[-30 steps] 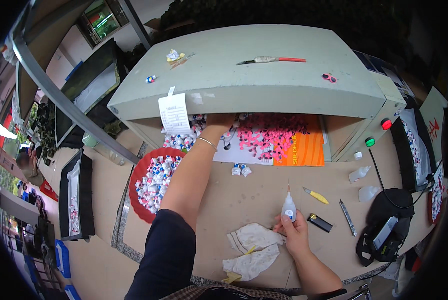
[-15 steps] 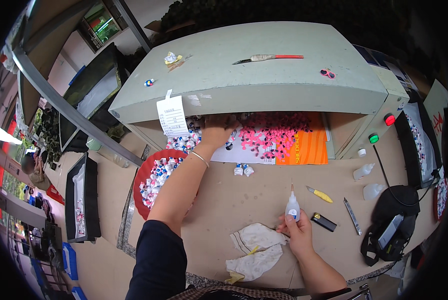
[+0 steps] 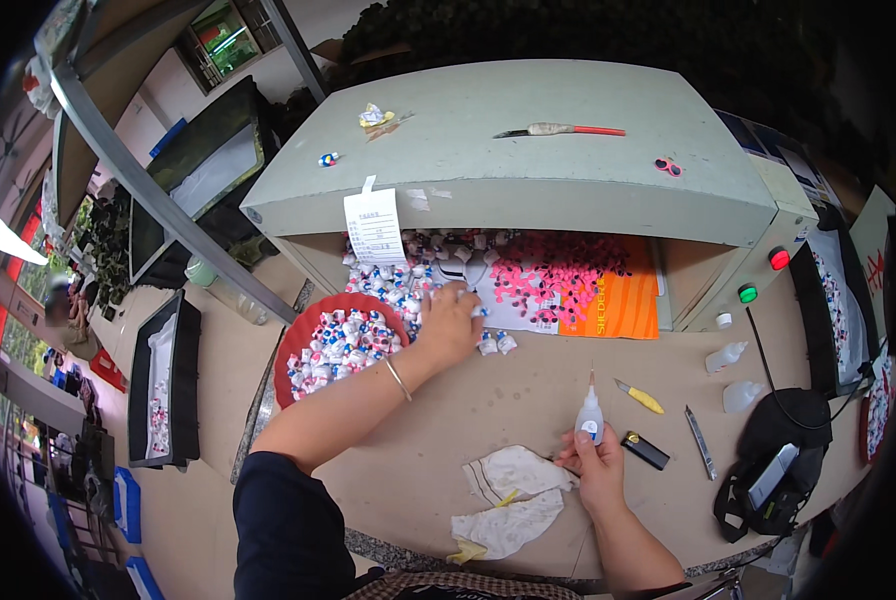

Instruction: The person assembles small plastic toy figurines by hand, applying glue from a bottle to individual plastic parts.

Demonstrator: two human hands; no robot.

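My left hand (image 3: 450, 325) is just outside the low opening of a grey box-shaped cabinet. Its fingers are curled over a small white-and-blue figurine (image 3: 480, 311), partly hidden by them. Two similar figurines (image 3: 497, 344) stand on the table by the fingertips. Behind and left of the hand spreads a heap of such figurines (image 3: 393, 285); more fill a red scalloped bowl (image 3: 286, 366) beside my forearm. My right hand (image 3: 598, 462) grips a small white squeeze bottle (image 3: 589, 412) upright, its thin needle tip pointing up.
Pink sunglasses-shaped pieces (image 3: 543, 285) lie under the grey cabinet (image 3: 528, 200). Nearby on the table are a yellow-handled knife (image 3: 640, 396), a black block (image 3: 646, 450), a metal cutter (image 3: 701, 442), white gloves (image 3: 513, 505), two small bottles (image 3: 725, 357) and a black bag (image 3: 783, 460).
My left hand has come out of the cabinet opening toward me, bringing a figurine near the two standing ones. My right hand keeps its hold on the bottle. The view has shifted slightly.
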